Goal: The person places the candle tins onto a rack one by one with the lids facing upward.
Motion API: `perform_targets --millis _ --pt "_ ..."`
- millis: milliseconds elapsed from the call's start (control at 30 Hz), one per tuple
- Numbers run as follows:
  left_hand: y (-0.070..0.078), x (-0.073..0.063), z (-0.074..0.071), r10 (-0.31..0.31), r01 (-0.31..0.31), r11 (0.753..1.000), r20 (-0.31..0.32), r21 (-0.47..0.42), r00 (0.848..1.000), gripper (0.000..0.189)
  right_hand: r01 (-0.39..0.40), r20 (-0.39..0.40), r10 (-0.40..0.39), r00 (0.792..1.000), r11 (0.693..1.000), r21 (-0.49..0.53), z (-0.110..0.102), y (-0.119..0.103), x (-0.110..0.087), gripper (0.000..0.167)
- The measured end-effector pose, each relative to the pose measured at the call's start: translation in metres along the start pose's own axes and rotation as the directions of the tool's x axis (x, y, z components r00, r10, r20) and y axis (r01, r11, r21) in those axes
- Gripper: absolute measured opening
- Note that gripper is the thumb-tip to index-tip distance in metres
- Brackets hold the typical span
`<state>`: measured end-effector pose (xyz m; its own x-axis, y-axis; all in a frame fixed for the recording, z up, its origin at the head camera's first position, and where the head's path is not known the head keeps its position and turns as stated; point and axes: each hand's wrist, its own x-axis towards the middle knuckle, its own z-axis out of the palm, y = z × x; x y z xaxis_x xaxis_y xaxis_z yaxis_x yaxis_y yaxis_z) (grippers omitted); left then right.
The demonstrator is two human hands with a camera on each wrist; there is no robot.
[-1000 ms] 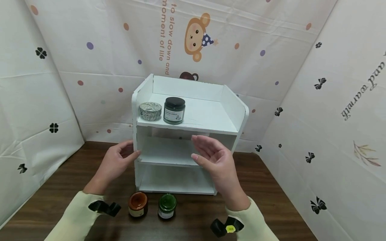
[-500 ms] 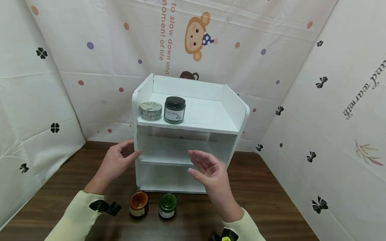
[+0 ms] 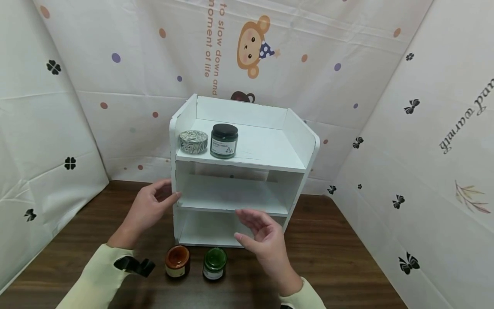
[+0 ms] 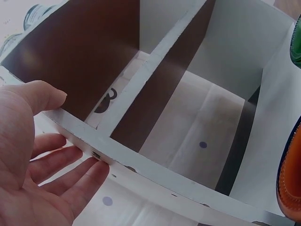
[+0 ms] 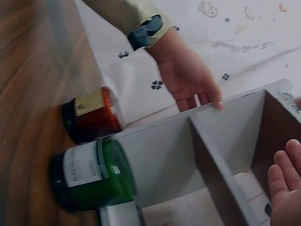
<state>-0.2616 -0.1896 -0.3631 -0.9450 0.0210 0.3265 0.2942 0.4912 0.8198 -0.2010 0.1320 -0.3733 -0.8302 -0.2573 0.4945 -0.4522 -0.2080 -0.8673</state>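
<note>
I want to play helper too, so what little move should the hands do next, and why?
I'd guess the right hand should ease toward the green jar. That hand holds nothing, and the green jar stands on the table closer to it than the orange jar. The left hand grips the side of the white shelf, perhaps steadying it.

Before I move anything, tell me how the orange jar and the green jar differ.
The orange jar is orange-brown glass; the green jar is green. The orange jar's label looks cream-yellow, the green jar's whitish. The green jar stands nearer the right hand than the orange jar does. Both stand on the wooden table, dark end down.
</note>
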Motion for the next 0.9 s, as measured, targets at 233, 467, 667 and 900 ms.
perform_targets --millis 233,467,667,900 --pt "0.002 -0.001 0.000 0.000 0.000 1.000 -0.001 -0.007 1.000 0.057 0.007 -0.029 -0.007 1.000 1.000 0.001 -0.001 0.014 -0.007 0.052" --pt "0.000 -0.001 0.000 -0.007 0.007 1.000 0.004 0.002 1.000 0.059 -0.021 -0.041 0.020 0.999 1.000 -0.017 -0.004 0.033 -0.013 0.052" --pt "-0.002 -0.001 0.001 -0.003 0.003 1.000 0.002 0.005 1.000 0.060 -0.047 -0.037 0.045 0.998 0.998 -0.041 -0.003 0.047 -0.019 0.049" --pt "-0.001 -0.001 0.000 -0.003 0.003 1.000 0.005 0.002 1.000 0.060 -0.065 -0.043 0.064 0.997 0.997 -0.041 0.000 0.064 -0.025 0.047"
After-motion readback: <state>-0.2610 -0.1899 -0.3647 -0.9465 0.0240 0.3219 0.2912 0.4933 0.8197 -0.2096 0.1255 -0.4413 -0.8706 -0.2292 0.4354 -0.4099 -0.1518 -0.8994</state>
